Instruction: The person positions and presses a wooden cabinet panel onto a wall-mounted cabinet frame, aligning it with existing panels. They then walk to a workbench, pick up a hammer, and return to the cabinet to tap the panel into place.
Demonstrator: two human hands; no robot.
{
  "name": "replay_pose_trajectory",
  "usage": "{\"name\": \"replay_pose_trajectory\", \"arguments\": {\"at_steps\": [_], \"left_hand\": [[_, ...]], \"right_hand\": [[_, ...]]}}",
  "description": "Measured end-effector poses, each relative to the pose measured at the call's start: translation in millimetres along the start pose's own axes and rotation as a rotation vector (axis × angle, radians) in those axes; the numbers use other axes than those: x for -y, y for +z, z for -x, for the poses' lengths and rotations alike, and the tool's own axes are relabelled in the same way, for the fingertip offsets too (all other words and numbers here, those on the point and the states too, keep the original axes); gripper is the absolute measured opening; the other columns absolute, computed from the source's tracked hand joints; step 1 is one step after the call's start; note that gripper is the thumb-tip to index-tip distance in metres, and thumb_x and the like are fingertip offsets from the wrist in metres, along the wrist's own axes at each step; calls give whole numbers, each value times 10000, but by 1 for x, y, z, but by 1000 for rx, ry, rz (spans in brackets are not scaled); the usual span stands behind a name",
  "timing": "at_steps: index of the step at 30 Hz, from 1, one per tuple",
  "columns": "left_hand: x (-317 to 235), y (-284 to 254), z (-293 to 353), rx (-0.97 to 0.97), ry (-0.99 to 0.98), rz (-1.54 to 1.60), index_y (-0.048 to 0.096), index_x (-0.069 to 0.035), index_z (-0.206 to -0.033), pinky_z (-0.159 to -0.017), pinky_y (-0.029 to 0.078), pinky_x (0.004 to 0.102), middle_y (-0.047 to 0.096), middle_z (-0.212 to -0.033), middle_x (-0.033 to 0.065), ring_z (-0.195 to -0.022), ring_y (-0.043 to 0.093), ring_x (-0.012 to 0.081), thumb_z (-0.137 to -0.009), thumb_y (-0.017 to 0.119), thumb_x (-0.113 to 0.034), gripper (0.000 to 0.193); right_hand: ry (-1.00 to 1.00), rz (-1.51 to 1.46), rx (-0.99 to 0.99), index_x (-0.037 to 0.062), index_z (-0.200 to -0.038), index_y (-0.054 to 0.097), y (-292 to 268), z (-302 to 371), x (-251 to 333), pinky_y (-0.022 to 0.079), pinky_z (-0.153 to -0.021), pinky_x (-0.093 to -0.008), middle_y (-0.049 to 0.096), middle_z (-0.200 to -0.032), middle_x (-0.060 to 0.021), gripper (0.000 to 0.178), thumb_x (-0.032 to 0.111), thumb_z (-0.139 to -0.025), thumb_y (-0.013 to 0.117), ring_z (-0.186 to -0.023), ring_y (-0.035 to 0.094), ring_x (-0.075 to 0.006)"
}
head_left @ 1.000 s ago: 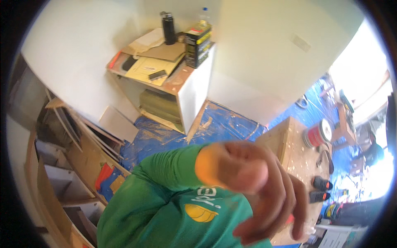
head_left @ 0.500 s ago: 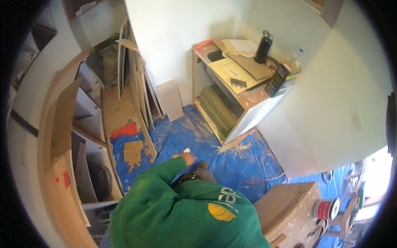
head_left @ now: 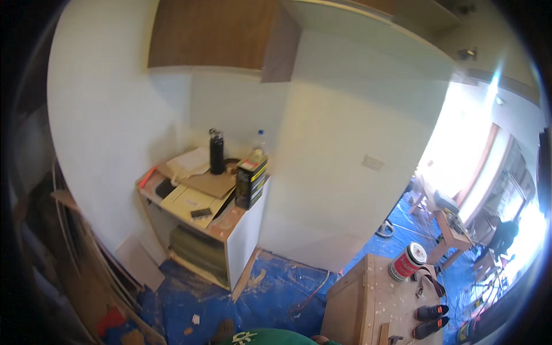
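Observation:
The green sweatshirt (head_left: 270,337) I wear shows at the lower edge. Beside it, a small skin-coloured patch next to green sleeve cloth looks like part of my right hand (head_left: 320,340); its fingers are cut off by the edge. My left hand is out of view. Closest to that patch is a wooden cabinet (head_left: 348,296), with a red and white tin (head_left: 407,261), a strap and a pair of dark shoes (head_left: 430,321) on its top. Whether the hand touches anything cannot be seen.
Against the wall a low cabinet (head_left: 244,253) bears a black bottle (head_left: 216,152), a dark rectangular can (head_left: 251,183) and cardboard sheets (head_left: 207,183). Boards (head_left: 86,247) lean at left. Blue sheeting (head_left: 270,287) covers the floor. A wall cupboard (head_left: 210,34) hangs above.
My view has swung up and to the right, bringing in the wall cupboard, shoes and bright doorway. My left hand and forearm, earlier stretched over the blue sheeting, have left the picture.

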State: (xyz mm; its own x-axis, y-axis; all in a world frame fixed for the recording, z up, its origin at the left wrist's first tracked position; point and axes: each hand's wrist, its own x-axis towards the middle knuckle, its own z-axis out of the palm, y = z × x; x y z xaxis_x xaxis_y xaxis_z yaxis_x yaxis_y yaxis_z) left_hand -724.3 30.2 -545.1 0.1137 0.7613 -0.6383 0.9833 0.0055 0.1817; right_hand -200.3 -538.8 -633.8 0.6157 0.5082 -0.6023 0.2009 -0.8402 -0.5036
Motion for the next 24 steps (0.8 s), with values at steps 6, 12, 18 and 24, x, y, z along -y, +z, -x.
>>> {"name": "replay_pose_trajectory", "arguments": {"at_steps": [6, 12, 18, 24], "left_hand": [[-216, 11, -13, 135, 466, -44, 673, 0, -1084, -819, 517, 479, 679, -1041, 208, -942, 656, 362, -902, 549, -385, 443], [-354, 28, 31, 251, 768, -124, 661, 2, -1098, -794, 523, 467, 679, -1025, 199, -919, 660, 343, -894, 564, -344, 414], [-423, 80, 61, 433, 947, -251, 650, 4, -1113, -769, 530, 455, 680, -1009, 189, -895, 663, 324, -886, 580, -304, 389], [-429, 92, 52, 543, 910, -456, 639, 6, -1127, -744, 536, 443, 681, -993, 180, -871, 667, 306, -879, 595, -263, 369]], "right_hand": [[192, -158, -152, 27, -1134, 695, -41, 86, 52, 509, -910, -426, 691, -1111, -140, 393, 316, -885, 599, -1005, 656, -282], [359, -338, -282, 24, -1154, 685, -20, 146, 28, 494, -938, -434, 669, -1158, -159, 429, 350, -899, 572, -1053, 639, -300], [688, -536, -378, 21, -1174, 675, 81, 256, -15, 478, -965, -442, 648, -1205, -178, 466, 385, -913, 545, -1101, 623, -319], [926, -554, -251, 18, -1195, 664, 221, 288, -17, 463, -993, -450, 626, -1253, -198, 503, 419, -927, 518, -1149, 606, -337]]}}
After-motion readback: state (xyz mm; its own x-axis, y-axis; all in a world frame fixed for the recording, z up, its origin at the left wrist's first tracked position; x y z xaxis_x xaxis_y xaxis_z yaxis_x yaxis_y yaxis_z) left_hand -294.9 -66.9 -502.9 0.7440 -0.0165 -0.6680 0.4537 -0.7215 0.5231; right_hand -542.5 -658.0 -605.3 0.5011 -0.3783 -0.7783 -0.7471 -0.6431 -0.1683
